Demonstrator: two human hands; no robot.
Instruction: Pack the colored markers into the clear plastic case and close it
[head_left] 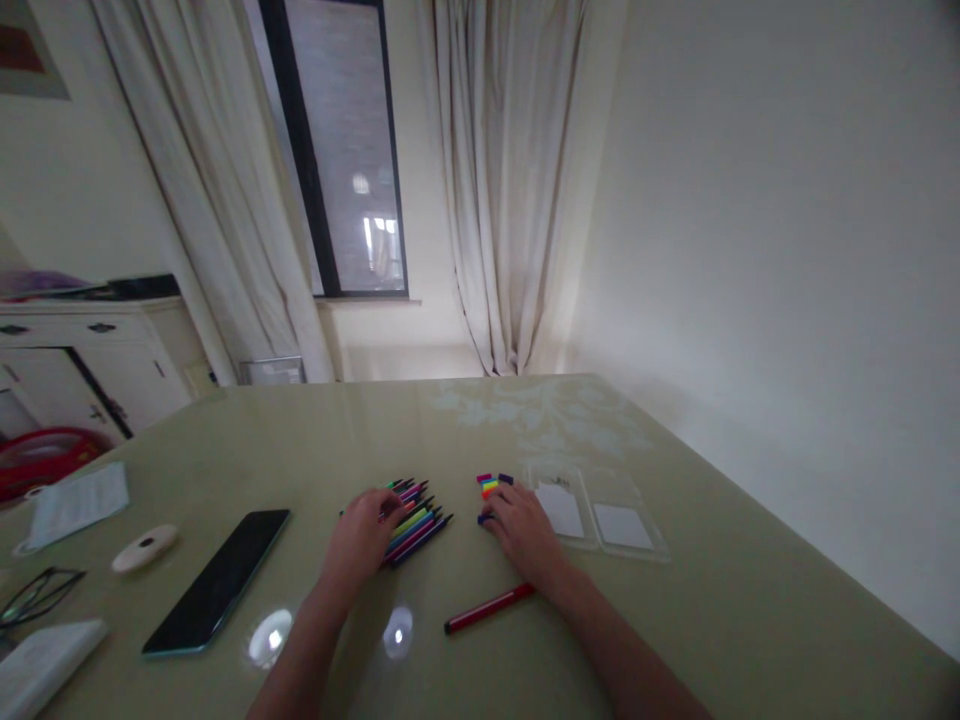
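Uncapped felt-tip pens [420, 520] in several colours lie side by side on the table, dark tips toward the far right. My left hand [364, 530] rests at their left side, its fingers curled onto the pens; the fingertips are partly hidden. Further right is a small cluster of coloured pen caps [491, 487]. My right hand [523, 530] reaches over them with bent fingers, and a dark blue cap [484, 519] shows at its fingertips. Near my right wrist lies a thick red marker [487, 609] with a dark end, partly covered by the wrist.
An opened clear plastic case [652, 532] with white cards lies beyond my right hand. To the left are a phone [217, 582], a white oval object [145, 549], a face mask [79, 505], glasses [37, 597] and a white box [49, 665]. A wall borders the table's right side.
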